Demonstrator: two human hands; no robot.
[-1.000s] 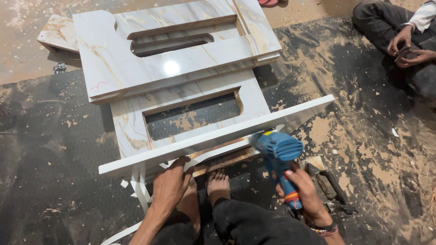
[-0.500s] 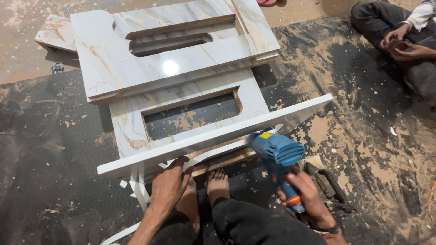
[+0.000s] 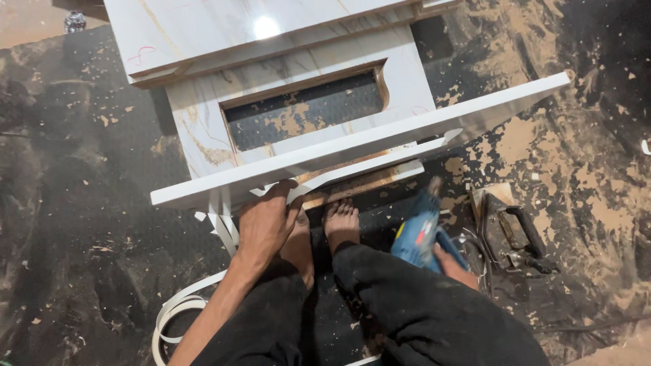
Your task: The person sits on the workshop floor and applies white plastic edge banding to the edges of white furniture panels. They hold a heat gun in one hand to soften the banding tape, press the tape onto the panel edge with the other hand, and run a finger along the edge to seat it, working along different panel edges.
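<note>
My left hand (image 3: 266,222) presses on the near edge of a long white board (image 3: 380,139) that lies on its side across marble-patterned panels (image 3: 203,122). My right hand (image 3: 453,263) grips a blue power tool (image 3: 417,232), held low beside my right knee, below the board. My bare feet (image 3: 341,224) rest under the board's edge next to a wooden strip (image 3: 359,186).
A marble-patterned panel with a rectangular cut-out (image 3: 305,108) lies under a second panel (image 3: 224,30). White edge-banding strips (image 3: 178,308) curl on the dark, sawdust-strewn floor. A dark metal hand tool (image 3: 512,237) lies right of the blue tool.
The view has dropped closer to the board. My right hand has lowered the blue tool from the board's edge to beside my knee. My left hand stays on the board.
</note>
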